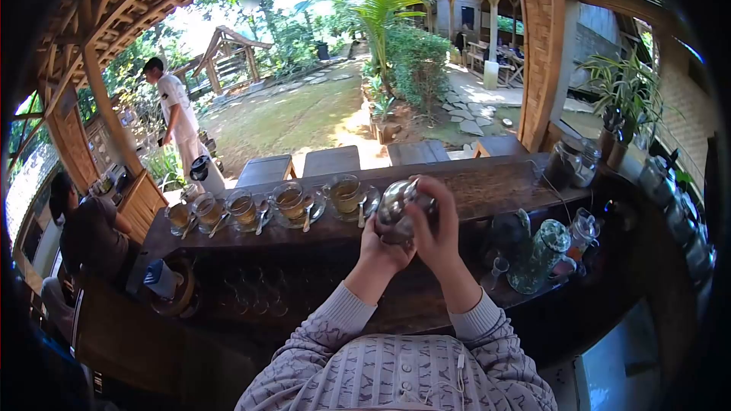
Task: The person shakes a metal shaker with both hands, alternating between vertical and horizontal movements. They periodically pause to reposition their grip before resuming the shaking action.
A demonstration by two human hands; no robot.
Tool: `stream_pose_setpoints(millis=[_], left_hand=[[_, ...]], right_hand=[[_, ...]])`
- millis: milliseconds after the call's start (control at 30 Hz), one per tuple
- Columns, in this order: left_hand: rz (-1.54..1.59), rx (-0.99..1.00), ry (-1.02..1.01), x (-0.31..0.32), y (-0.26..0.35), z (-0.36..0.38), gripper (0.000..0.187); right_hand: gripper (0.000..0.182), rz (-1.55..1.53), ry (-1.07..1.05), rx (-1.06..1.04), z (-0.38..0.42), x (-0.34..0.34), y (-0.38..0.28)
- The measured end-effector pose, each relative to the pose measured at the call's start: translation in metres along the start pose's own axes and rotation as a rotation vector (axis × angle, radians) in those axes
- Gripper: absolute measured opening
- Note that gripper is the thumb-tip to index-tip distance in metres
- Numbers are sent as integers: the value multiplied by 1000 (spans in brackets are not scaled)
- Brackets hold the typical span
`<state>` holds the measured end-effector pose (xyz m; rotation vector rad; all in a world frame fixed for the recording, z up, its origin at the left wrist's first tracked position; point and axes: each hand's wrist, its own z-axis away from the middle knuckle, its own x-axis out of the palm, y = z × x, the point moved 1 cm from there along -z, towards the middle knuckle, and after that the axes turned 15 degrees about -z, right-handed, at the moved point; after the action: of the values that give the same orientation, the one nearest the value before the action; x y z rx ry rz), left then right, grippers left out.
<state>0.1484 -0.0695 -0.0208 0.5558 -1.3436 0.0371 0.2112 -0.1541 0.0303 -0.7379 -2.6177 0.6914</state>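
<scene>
A shiny round metal container is held up between both of my hands, above the dark wooden counter. My left hand cups it from below and the left. Around its right side and top wrap the fingers of my right hand. To the left, several glass cups of brownish drink stand in a row on saucers, with spoons beside them. The cup at the right end of the row is nearest to my hands.
At right are a green speckled pitcher, a glass pitcher and jars. Empty glasses stand on a lower shelf. One person stands outside; another sits at left. Stools line the far side.
</scene>
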Motion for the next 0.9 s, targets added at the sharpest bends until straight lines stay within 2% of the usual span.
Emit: stream_pose_setpoints(millis=[33,67,100,167,200,233,300,333,367,400,433,467,500,533,567,600,633,700,733,767,833,867,900], left_hand=[[-28,-53,312,6,-11,0,46],[-58,-62,169,17,-14,-1,47],[-27,-62,-217,31,-14,1,51],[-215,-59,-489,82,-7,22,58],[-355,-14,-459,93,-9,25,68],[-427,129,-448,96,-17,26,75],[-307,179,-735,106,-34,18,75],[-318,80,-628,95,-39,0,71],[-330,-19,-519,81,-43,-21,67],[-114,-120,-511,85,-53,-33,58],[-59,-121,-493,67,-65,-53,56],[-100,-172,-291,73,-73,-55,56],[-141,-217,-89,79,-78,-58,56],[-150,-222,-107,90,-76,-59,56],[-164,-227,-399,120,-70,-43,53],[-166,-235,-674,142,-66,-25,51],[-246,-236,-668,156,-64,-18,63],[-302,-74,-991,166,-74,-18,76],[-245,-20,-1060,173,-84,-15,83],[-357,-30,-898,171,-90,-26,77],[-328,-253,-806,171,-104,-61,67],[-175,-388,-864,164,-113,-76,56],[-301,-297,-529,164,-125,-74,53]], right_hand=[[46,14,11,-8,1,-11,-4],[42,-14,15,-117,-3,-20,-21],[40,-37,9,-227,-8,-29,-41],[45,197,-209,-549,-2,-35,-99],[45,215,-204,-545,-3,-35,-97],[47,153,-152,-718,-6,-30,-90],[52,25,-46,-1062,-9,-19,-73],[54,-41,8,-1229,-5,-20,-72],[51,223,-340,-776,2,-71,-99],[45,382,-296,-631,-12,-81,-89],[39,276,-91,-321,-16,-87,-63],[41,384,-10,-146,-24,-93,-69],[42,85,162,-65,-28,-98,-69],[40,230,26,-301,-31,-101,-86],[38,380,-119,-536,-34,-99,-115],[38,437,-228,-633,-26,-94,-142],[40,494,-338,-722,-17,-91,-159],[52,180,-113,-1459,-23,-66,-109],[52,255,-134,-1439,-21,-75,-112],[52,328,-151,-1416,-19,-85,-121],[52,686,-325,-877,-17,-128,-153],[51,680,-187,-727,-26,-138,-138],[51,670,-54,-583,-36,-146,-126]])
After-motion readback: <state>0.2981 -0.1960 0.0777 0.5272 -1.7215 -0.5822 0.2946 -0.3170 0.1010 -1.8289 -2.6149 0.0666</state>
